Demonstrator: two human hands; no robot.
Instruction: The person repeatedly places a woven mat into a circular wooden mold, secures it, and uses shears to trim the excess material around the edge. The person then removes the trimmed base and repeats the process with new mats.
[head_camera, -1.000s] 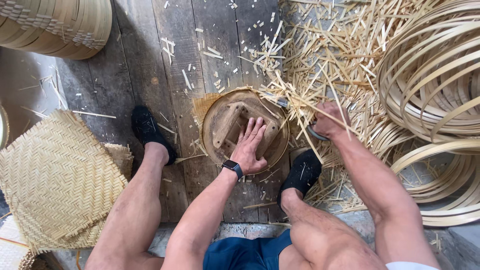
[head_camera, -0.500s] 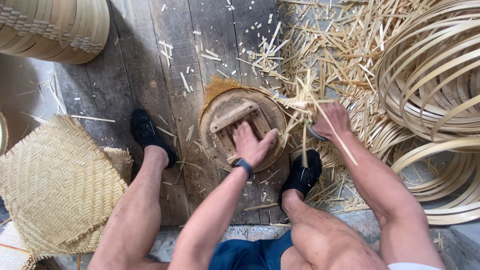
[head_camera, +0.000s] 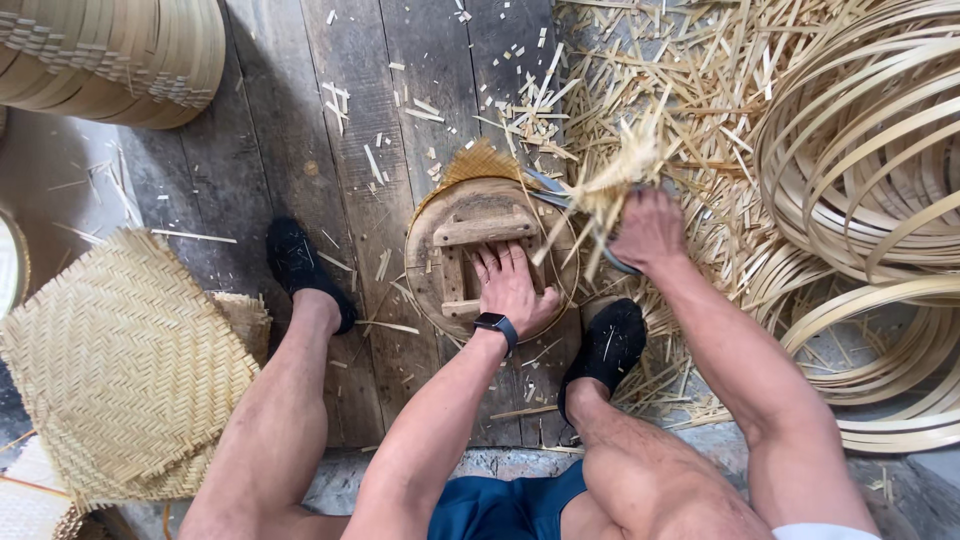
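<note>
**On the wooden floor: trimming a woven round**

Between the feet, the left hand (head_camera: 515, 290) presses flat, fingers together, on the round wooden form (head_camera: 470, 235) over the woven piece (head_camera: 478, 162). The right hand (head_camera: 650, 230) is clamped on shears (head_camera: 550, 192), cutting the strips at the rim. The next cut likely needs the form turned.

Pretty even, soft daylight all over with only faint shadows under the legs, no real glare, everything's sharp except some motion blur on the bamboo strips (head_camera: 620, 170) by the right hand (head_camera: 650, 228), plus slight wide-angle stretch at the edges.
</note>
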